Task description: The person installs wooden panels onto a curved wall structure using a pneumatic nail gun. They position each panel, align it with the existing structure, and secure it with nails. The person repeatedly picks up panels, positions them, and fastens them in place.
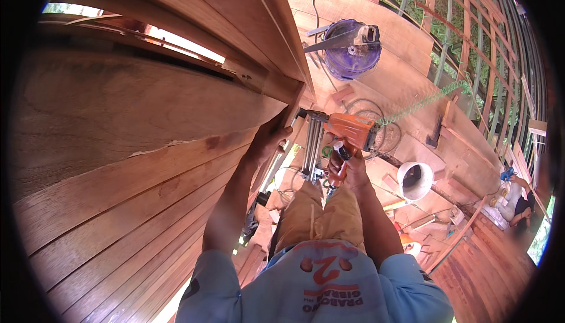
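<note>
left side's mostly taken up by a slatted wood wall [141, 211], with a wide board [147, 96] running above the slats and more planks [235, 11] slanting in overhead, so they block a lot of the view there. past the corner, a handsaw [335, 43] lies across a purple round container [362, 64]. a green coiled hose [426, 99] stretches off to the right, and a white bucket [425, 189] sits below it. another person [521, 199] is partly in view at the far right.

left hand [272, 137] is up by the wood edge near the corner, fingers curled; can't tell if it's actually clamping the wood. the orange nail gun [353, 127] is right of it, nose pointing left at that edge, contact unclear. right hand [350, 167] is wrapped round the gun's handle, below the body.

underneath is a plank floor [406, 43] with scattered wood offcuts, and an open slat framework [465, 28] with greenery behind it at upper right.
</note>
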A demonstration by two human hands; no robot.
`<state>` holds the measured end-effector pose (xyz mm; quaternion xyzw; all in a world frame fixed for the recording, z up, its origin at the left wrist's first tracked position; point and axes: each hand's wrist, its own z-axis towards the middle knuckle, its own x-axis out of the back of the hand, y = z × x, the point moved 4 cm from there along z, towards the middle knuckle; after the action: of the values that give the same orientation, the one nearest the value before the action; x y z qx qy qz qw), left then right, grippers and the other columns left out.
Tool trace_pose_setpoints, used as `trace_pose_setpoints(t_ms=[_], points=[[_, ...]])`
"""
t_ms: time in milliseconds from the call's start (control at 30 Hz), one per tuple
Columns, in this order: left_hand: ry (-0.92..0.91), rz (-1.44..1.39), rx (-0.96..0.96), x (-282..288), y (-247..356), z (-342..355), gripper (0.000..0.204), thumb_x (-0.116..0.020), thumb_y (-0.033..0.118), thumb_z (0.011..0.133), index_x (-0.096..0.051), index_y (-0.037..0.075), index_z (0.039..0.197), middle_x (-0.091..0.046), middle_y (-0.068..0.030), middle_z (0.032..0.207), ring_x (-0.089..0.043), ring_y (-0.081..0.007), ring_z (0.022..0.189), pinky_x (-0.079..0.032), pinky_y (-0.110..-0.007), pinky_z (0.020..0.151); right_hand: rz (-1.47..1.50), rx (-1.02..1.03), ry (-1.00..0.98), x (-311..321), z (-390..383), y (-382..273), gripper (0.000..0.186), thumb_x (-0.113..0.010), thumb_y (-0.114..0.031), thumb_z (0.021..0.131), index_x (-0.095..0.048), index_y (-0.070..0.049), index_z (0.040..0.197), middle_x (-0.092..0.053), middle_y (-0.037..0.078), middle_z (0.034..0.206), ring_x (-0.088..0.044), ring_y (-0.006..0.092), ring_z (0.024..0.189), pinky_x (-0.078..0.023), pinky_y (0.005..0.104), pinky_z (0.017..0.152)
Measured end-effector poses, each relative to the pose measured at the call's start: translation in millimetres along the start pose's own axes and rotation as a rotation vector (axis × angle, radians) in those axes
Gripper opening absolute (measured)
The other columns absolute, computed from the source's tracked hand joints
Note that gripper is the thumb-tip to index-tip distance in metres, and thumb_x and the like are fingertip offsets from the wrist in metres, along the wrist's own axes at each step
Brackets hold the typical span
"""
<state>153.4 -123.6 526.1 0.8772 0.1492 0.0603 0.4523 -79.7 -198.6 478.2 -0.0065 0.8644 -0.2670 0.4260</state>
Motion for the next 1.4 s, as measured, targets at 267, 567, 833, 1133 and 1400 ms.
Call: trace_pose_setpoints(t_ms=[267, 567, 833, 1133, 1400], points=[[0.02, -0.151, 0.086, 13.2, -15.4, 17.2, 0.077, -0.071, 0.051, 0.088, -0.046, 0.012, 0.15, -0.059, -0.0018, 0.097, -0.062, -0.0141, 0.078, -0.058, -0.033, 0.065, 0.03, 0.005, -0.003, 7.6, -3.2, -2.7, 0.04, -0.063, -0.019, 0.096, -0.056, -0.002, 0.131, -0.049, -0.003, 0.066, -0.049, 0.0072, 0.055, -0.043, 0.0245, 0.054], [0.026, -0.205, 0.133, 8.8, -18.4, 21.9, 0.078, -0.069, 0.054, 0.09, -0.045, 0.016, 0.153, -0.056, 0.0019, 0.089, -0.055, -0.0099, 0.068, -0.047, -0.027, 0.057, 0.035, -0.011, -0.018, 18.0, 7.6, 13.2, 0.026, -0.066, -0.022, 0.096, -0.058, -0.01, 0.118, -0.051, -0.001, 0.066, -0.05, 0.0088, 0.055, -0.043, 0.0265, 0.052], [0.031, -0.288, 0.154, 6.3, -20.2, 20.6, 0.055, -0.073, 0.051, 0.088, -0.057, 0.016, 0.127, -0.058, -0.001, 0.09, -0.055, -0.0111, 0.066, -0.044, -0.028, 0.052, 0.095, 0.011, -0.094, 9.0, 12.4, 14.8, 0.029, -0.068, -0.024, 0.096, -0.055, -0.011, 0.119, -0.05, -0.001, 0.068, -0.048, 0.0089, 0.056, -0.041, 0.0266, 0.052], [0.014, -0.291, 0.098, 8.2, -25.0, 20.0, 0.056, -0.07, 0.05, 0.091, -0.054, 0.013, 0.129, -0.058, -0.0023, 0.093, -0.057, -0.0118, 0.068, -0.044, -0.027, 0.053, 0.063, 0.043, -0.098, -4.5, 20.9, -5.6, 0.031, -0.059, -0.021, 0.098, -0.054, -0.01, 0.127, -0.047, -0.001, 0.065, -0.047, 0.0102, 0.055, -0.041, 0.0282, 0.052], [0.005, -0.252, 0.095, 10.5, -24.3, 21.0, 0.083, -0.072, 0.061, 0.085, -0.049, 0.013, 0.149, -0.057, 0.0005, 0.088, -0.057, -0.0105, 0.067, -0.046, -0.026, 0.055, 0.103, 0.045, -0.122, -6.0, 28.3, -4.9, 0.028, -0.062, -0.021, 0.097, -0.055, -0.013, 0.123, -0.048, 0.0, 0.066, -0.047, 0.0104, 0.054, -0.041, 0.0277, 0.051]])
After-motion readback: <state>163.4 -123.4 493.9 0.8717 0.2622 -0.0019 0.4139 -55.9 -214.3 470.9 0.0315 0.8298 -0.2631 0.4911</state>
